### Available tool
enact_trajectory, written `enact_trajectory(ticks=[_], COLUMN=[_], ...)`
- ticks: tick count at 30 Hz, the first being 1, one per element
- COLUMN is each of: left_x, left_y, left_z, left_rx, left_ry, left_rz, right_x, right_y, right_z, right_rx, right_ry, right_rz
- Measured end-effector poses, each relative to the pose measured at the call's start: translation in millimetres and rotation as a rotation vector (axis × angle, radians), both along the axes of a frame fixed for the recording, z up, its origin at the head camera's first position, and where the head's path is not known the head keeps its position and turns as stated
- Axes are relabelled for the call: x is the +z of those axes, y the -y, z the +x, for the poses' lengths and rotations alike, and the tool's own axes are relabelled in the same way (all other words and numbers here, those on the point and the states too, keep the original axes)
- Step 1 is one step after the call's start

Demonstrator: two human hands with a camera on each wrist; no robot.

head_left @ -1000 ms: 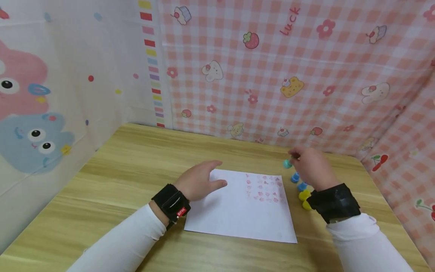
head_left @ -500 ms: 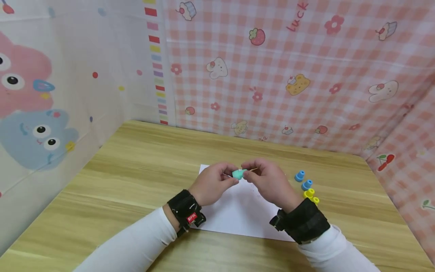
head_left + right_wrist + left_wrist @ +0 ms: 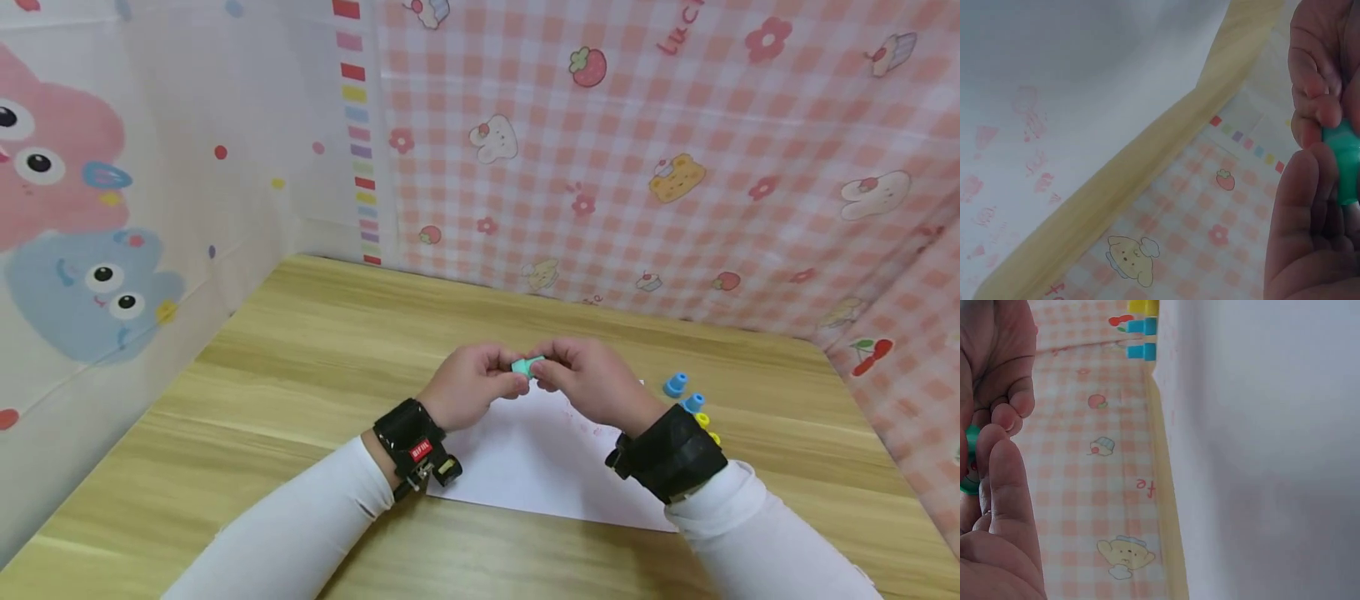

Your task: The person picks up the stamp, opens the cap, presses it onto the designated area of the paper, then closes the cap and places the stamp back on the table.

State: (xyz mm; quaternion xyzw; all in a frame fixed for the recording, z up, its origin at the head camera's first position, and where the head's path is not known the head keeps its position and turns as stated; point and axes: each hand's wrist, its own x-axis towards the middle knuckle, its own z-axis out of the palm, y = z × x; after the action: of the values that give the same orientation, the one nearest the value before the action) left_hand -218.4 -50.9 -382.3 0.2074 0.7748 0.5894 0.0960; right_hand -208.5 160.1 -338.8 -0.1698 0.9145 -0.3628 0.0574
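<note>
A small mint-green stamp is held above the far part of a white sheet of paper. My left hand pinches its left end between thumb and fingers. From the other side, my right hand grips the right end. In the left wrist view, a red marking shows on the green stamp, partly covered by fingers. The right wrist view shows the green stamp between both hands' fingers. Small pink prints mark the paper.
Right of the paper, two blue stamps and yellow ones stand in a row, partly behind my right wrist strap. All lie on a wood-grain table. A pink checked cloth hangs behind it.
My right hand has brought the green stamp left from the row to above the paper. My left hand, open before, has taken hold of its other end. The view has tilted slightly down.
</note>
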Motion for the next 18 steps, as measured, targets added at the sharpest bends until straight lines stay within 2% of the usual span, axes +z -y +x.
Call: enact_trajectory(ticks=[4,9,15,18], left_x=[1.2,1.3,-0.5,-1.7], left_y=[3.3,5.0,1.9,1.2], left_z=[-3.8,-6.4,-6.3,-6.1], left_rx=[-0.005,0.015,0.067,0.068], left_ry=[0.043,0.075,0.001,-0.019], left_rz=[0.045,0.087,0.051,0.046], right_x=[2.3,1.6,-4.8,-9.4], right_y=[2.5,6.3,12.3,16.5], right_z=[-7.2,-11.9,-12.6,-12.7], right_rx=[0.047,0.062,0.011,-0.023], right_ry=[-0.026,-0.028,0.068,0.093], right_rz=[-0.008,-0.039,-0.128,-0.155])
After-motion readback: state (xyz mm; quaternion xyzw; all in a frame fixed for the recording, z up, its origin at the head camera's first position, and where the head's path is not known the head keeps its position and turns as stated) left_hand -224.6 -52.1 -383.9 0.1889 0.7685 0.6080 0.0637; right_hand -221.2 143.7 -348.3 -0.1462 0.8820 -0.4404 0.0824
